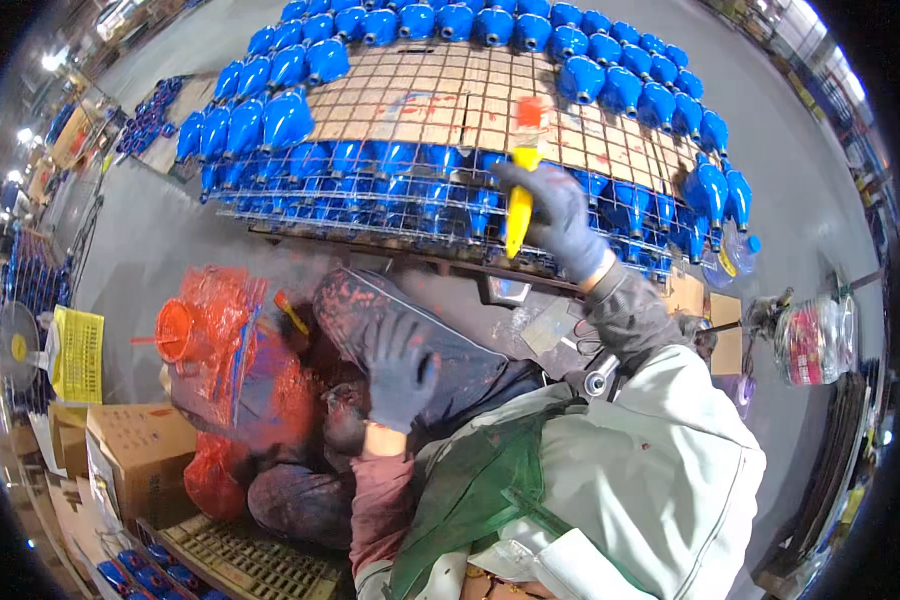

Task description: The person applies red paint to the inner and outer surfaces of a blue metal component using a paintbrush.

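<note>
My right hand (562, 210), in a grey glove, grips a paintbrush (521, 200) by its yellow handle. Its red-coated bristles point away from me, over the wire mesh rack (440, 92). Cardboard lies beneath the mesh, marked with red smears. Shiny blue pear-shaped parts (288, 118) stand in rows around the bare stretch of mesh, with more on a lower level. My left hand (402, 368), also gloved, is held over my paint-spotted trouser leg with its fingers apart and nothing in it. Left of it, another yellow-handled brush (292, 313) leans by a red-smeared plastic-covered stand.
A red pot (175, 330) sits on the plastic covering at left. Behind it are a cardboard box (142, 450), a yellow sheet (77, 352) and a fan (20, 345). To the right are a clear plastic jug (732, 255) with a blue cap and a wrapped bundle (818, 342).
</note>
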### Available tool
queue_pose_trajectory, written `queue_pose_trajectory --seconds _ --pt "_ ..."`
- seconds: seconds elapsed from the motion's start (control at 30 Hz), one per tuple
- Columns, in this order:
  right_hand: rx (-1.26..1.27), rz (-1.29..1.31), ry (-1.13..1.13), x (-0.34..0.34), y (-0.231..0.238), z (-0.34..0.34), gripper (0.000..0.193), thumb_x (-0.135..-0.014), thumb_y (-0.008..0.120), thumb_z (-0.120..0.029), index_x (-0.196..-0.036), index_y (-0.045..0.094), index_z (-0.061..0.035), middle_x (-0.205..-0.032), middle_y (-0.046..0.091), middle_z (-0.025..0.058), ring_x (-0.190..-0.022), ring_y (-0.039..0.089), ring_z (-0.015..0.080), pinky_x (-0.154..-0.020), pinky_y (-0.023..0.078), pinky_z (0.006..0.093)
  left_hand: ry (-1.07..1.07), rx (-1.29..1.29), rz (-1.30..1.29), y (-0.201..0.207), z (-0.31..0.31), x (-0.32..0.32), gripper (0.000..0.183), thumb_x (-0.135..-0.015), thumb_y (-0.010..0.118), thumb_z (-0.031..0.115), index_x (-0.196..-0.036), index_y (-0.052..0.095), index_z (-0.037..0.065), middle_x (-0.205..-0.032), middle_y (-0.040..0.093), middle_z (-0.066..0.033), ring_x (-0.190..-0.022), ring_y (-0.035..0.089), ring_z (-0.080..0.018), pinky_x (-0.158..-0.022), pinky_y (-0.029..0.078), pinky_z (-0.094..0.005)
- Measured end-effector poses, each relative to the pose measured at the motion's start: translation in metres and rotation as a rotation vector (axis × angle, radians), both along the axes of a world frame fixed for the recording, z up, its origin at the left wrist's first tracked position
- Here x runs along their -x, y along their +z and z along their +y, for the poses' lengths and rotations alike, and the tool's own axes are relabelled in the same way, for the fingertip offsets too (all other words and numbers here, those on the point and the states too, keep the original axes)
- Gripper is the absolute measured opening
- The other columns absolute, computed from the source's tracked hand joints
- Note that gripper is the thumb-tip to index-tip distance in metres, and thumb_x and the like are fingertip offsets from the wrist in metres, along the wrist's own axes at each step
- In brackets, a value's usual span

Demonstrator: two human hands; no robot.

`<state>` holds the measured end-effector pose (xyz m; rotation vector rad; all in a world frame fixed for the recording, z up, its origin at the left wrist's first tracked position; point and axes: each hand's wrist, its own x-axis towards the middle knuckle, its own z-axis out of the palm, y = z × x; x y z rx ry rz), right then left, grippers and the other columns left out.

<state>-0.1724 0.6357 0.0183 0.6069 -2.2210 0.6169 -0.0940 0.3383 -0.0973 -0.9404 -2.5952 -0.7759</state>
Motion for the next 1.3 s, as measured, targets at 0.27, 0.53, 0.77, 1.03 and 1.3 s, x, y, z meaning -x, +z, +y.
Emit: queue_pose_trajectory --seconds 0.27,0.53,0.77,1.03,1.3 --pt "-0.238 -0.013 -0.6 0.077 -0.008 0.148 0.068 -0.066 0.075 -0.012 -0.129 0.051 -0.0139 -0.111 0.063 0.0186 -0.1 0.061 0.0355 -0.083 0.05 0.0433 0.072 -0.005 0.093 -0.033 -0.002 -0.012 0.037 -0.081 0.06 0.027 -0.116 0.062 0.016 -0.129 0.054 -0.0091 -0.126 0.042 -0.0352 -0.106 0.027 -0.0567" --pt "-0.085 0.048 -0.608 0.108 -0.042 0.152 0.051 -0.078 0.071 -0.016 -0.126 0.053 -0.0079 -0.115 0.061 0.0237 -0.1 0.061 0.0405 -0.082 0.051 0.0441 0.047 -0.049 0.022 -0.032 -0.009 -0.008 0.041 -0.076 0.065 0.023 -0.115 0.063 0.011 -0.129 0.056 -0.0098 -0.126 0.046 -0.0316 -0.109 0.028 -0.0515" --pt "-0.294 0.056 -0.335 0.119 -0.046 0.157 0.056 -0.071 0.067 -0.005 -0.125 0.054 -0.0059 -0.113 0.062 0.019 -0.099 0.06 0.0386 -0.084 0.049 0.0433 0.044 -0.085 0.048 -0.04 -0.009 -0.006 0.045 -0.077 0.064 0.026 -0.12 0.062 0.012 -0.132 0.054 -0.0109 -0.128 0.045 -0.0325 -0.109 0.028 -0.0532" --pt "-0.371 0.029 -0.26 0.102 -0.044 0.142 0.05 -0.072 0.071 -0.012 -0.12 0.058 -0.0102 -0.108 0.064 0.0154 -0.092 0.062 0.0361 -0.077 0.05 0.0427 0.092 -0.115 0.109 -0.036 -0.01 -0.018 0.038 -0.076 0.065 0.023 -0.113 0.065 0.012 -0.129 0.056 -0.0102 -0.127 0.046 -0.0327 -0.111 0.027 -0.0532" --pt "-0.157 -0.054 0.164 0.04 0.032 0.004 0.025 -0.082 0.065 -0.003 -0.107 0.064 -0.0089 -0.102 0.068 0.0133 -0.093 0.067 0.0298 -0.078 0.053 0.0348 0.238 -0.077 -0.119 -0.009 0.003 -0.018 0.035 -0.082 0.063 0.03 -0.11 0.063 0.01 -0.119 0.062 -0.0111 -0.122 0.049 -0.0301 -0.103 0.035 -0.0524"
